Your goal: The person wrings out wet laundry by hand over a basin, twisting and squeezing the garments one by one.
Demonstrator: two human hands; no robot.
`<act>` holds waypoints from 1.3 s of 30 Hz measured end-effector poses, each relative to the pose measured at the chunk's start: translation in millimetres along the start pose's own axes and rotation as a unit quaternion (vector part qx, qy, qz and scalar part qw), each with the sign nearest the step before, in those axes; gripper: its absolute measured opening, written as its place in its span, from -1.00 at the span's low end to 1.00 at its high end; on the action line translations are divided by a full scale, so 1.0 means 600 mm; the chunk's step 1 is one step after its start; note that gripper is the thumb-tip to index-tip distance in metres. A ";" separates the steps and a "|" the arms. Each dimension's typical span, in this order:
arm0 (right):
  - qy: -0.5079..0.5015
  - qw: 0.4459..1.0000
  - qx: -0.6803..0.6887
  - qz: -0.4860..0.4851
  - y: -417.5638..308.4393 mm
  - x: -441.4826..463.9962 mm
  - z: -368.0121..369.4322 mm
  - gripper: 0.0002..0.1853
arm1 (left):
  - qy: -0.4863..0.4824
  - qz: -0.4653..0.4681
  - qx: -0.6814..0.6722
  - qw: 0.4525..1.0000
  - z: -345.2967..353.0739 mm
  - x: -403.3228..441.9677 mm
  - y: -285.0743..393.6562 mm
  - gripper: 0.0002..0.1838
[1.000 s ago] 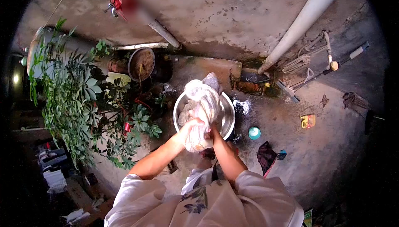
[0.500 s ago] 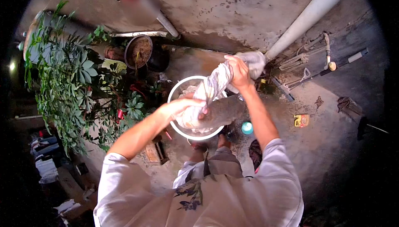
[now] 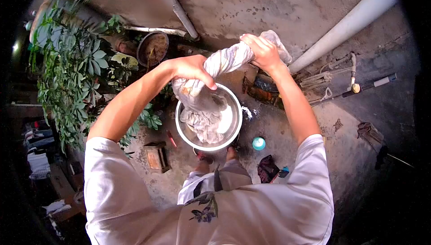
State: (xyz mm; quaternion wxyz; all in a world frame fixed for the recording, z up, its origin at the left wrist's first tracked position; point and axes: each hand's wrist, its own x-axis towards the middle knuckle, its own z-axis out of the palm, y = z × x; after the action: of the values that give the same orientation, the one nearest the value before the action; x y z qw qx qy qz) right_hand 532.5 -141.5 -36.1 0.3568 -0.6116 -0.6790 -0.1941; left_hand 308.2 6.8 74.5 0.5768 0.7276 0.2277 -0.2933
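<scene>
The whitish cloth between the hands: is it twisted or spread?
Twisted: folds wind along the whitish cloth between left hand and right hand.

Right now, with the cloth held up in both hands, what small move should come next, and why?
Probably a small twist, hands turning opposite ways: the left hand and right hand both grip the cloth, and the stretch between them lies in spiral folds.

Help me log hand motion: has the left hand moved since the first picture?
Yes: against the metal basin, the left hand has moved up the picture, to its far left edge.
</scene>
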 end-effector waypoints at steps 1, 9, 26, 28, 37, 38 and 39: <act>0.002 1.000 0.001 0.001 -0.001 -0.003 0.012 -0.45 | 0.022 -0.021 0.053 0.998 -0.005 0.004 0.004 -0.49; -0.090 0.986 0.087 0.111 -0.023 -0.022 0.104 -0.49 | 0.106 -0.128 0.376 0.912 -0.036 0.010 0.026 -0.52; -0.265 0.861 0.291 0.321 -0.013 0.030 0.122 -0.37 | 0.304 -0.036 0.563 0.768 -0.126 0.091 -0.039 -0.57; -0.242 0.852 0.335 0.322 -0.005 0.009 0.146 -0.39 | 0.305 -0.025 0.564 0.767 -0.133 0.094 -0.038 -0.54; -0.252 0.672 0.560 0.413 -0.027 -0.009 0.094 -0.69 | 0.287 0.055 0.570 0.768 -0.120 0.116 -0.008 -0.60; -0.233 0.667 0.571 0.417 -0.033 -0.009 0.086 -0.71 | 0.285 0.056 0.567 0.770 -0.118 0.119 -0.004 -0.60; -0.228 0.650 0.580 0.435 -0.038 -0.006 0.078 -0.72 | 0.284 0.055 0.564 0.773 -0.116 0.119 -0.002 -0.60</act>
State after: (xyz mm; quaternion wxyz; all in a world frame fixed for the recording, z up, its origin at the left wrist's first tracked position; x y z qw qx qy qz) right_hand 499.1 -115.3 -66.1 0.5162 -0.5306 -0.3694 0.5617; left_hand 370.6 74.1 35.6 -0.0132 0.9840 0.1345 -0.1164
